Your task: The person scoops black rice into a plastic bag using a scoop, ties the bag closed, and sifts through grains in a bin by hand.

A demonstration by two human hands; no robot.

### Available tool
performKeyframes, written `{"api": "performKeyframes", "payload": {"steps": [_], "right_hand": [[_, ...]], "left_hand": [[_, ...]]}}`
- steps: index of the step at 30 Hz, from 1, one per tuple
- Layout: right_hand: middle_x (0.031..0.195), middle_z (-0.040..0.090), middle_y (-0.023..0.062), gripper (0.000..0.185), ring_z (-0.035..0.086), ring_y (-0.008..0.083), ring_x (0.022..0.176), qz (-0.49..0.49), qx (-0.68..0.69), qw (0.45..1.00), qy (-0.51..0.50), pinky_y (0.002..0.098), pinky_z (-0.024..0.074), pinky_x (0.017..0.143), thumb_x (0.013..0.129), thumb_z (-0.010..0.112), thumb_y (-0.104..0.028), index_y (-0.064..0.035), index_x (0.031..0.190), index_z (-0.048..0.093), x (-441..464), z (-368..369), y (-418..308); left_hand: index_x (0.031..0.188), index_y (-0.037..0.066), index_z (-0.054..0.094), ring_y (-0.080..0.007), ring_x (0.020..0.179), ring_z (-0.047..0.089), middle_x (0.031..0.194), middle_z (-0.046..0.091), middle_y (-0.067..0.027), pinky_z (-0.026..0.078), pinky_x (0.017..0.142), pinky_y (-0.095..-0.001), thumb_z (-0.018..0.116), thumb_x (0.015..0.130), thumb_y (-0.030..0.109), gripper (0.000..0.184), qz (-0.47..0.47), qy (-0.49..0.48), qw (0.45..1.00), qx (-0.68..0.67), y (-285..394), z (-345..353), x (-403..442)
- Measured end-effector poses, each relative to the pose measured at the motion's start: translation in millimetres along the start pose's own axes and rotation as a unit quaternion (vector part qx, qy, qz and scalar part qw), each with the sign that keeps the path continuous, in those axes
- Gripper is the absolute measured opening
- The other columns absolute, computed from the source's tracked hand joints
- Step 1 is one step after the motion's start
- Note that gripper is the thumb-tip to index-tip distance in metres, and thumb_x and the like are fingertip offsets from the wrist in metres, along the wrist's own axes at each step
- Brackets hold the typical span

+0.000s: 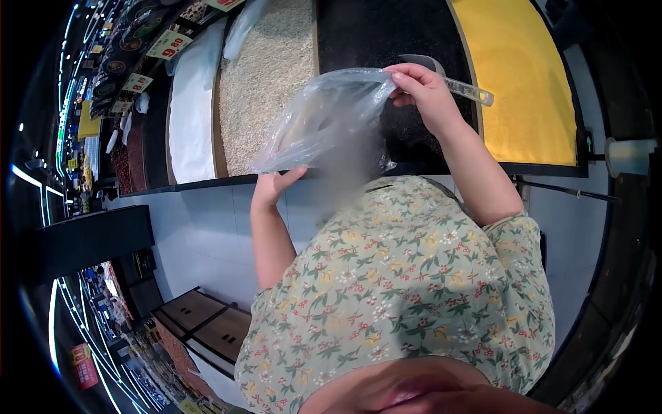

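Note:
A clear plastic bag is stretched between my two hands, its mouth spread apart. My right hand pinches the bag's upper right edge between thumb and fingers, over the bin of black grain. My left hand holds the bag's lower left edge near the front rim of the bins, its fingers partly hidden by the plastic. Behind my right hand a scoop with a clear handle lies on the black grain, the handle reaching over the divider to the right. A grey blur covers the bag's lower middle.
A bin of pale grain lies left of the black one, and a bright yellow bin lies right. Further left are a white-covered bin, dark red beans and price signs. Another plastic bag lies on the pale grain.

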State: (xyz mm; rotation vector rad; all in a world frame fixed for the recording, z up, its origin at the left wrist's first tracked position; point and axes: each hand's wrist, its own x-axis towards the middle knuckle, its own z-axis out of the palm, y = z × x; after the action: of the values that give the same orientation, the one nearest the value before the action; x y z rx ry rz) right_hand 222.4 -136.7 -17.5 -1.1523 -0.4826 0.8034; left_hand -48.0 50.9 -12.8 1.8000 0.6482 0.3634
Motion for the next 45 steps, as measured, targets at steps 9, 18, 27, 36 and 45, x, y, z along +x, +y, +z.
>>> {"api": "performKeyframes", "payload": {"steps": [9, 18, 27, 36, 45], "right_hand": [[0.079, 0.061, 0.0022, 0.021, 0.059, 0.0103, 0.069, -0.007, 0.121, 0.991, -0.047, 0.0251, 0.05, 0.066, 0.088, 0.053, -0.008, -0.0009, 0.105, 0.063, -5.7, 9.5, -27.8], [0.108, 0.061, 0.0055, 0.038, 0.055, 0.0138, 0.104, -0.167, -0.141, 0.971, 0.094, 0.0262, 0.0458, 0.087, 0.075, 0.056, 0.003, -0.0045, 0.113, 0.059, -17.7, -14.1, -1.7], [0.133, 0.047, 0.0101, 0.079, 0.041, 0.0248, 0.127, -0.039, -0.178, 0.983, -0.015, 0.0394, 0.0309, 0.106, 0.069, 0.076, -0.02, -0.0086, 0.137, 0.038, 4.9, 10.8, 47.0], [0.102, 0.066, 0.012, 0.028, 0.062, 0.0231, 0.099, -0.065, -0.241, 0.968, -0.031, 0.0341, 0.0459, 0.088, 0.084, 0.062, -0.022, -0.0066, 0.107, 0.065, 16.8, 7.0, 117.1], [0.086, 0.062, 0.0145, 0.014, 0.058, 0.0336, 0.084, -0.146, -0.468, 0.868, -0.07, 0.0413, 0.0479, 0.072, 0.077, 0.056, -0.016, -0.0048, 0.083, 0.062, -18.0, 85.6, 65.6]], "left_hand": [[0.121, -0.005, 0.055, -0.0268, 0.117, 0.051, 0.125, 0.054, -0.0196, 0.037, 0.1, -0.0378, 0.074, 0.073, 0.024, 0.06, 0.263, -0.144, 0.948, 0.107, 8.8, 27.2, 64.6], [0.113, -0.003, 0.057, -0.0388, 0.101, 0.06, 0.106, 0.063, -0.0217, 0.044, 0.092, -0.0518, 0.052, 0.092, 0.021, 0.032, 0.141, -0.101, 0.936, -0.306, 32.4, -13.9, 52.3], [0.124, -0.007, 0.048, -0.0355, 0.116, 0.052, 0.123, 0.054, -0.0237, 0.039, 0.1, -0.0472, 0.066, 0.081, 0.026, 0.057, 0.146, -0.061, 0.942, -0.295, 37.3, -20.9, 40.0], [0.14, -0.001, 0.029, -0.0241, 0.123, 0.039, 0.133, 0.042, -0.0137, 0.032, 0.102, -0.0363, 0.082, 0.064, 0.024, 0.096, -0.061, -0.294, 0.947, 0.113, -25.8, -6.7, 31.2], [0.129, 0.0, 0.041, -0.023, 0.112, 0.049, 0.117, 0.054, -0.0123, 0.037, 0.099, -0.0332, 0.071, 0.081, 0.025, 0.062, -0.012, -0.132, 0.975, -0.177, 9.7, 58.0, 51.4]]}}
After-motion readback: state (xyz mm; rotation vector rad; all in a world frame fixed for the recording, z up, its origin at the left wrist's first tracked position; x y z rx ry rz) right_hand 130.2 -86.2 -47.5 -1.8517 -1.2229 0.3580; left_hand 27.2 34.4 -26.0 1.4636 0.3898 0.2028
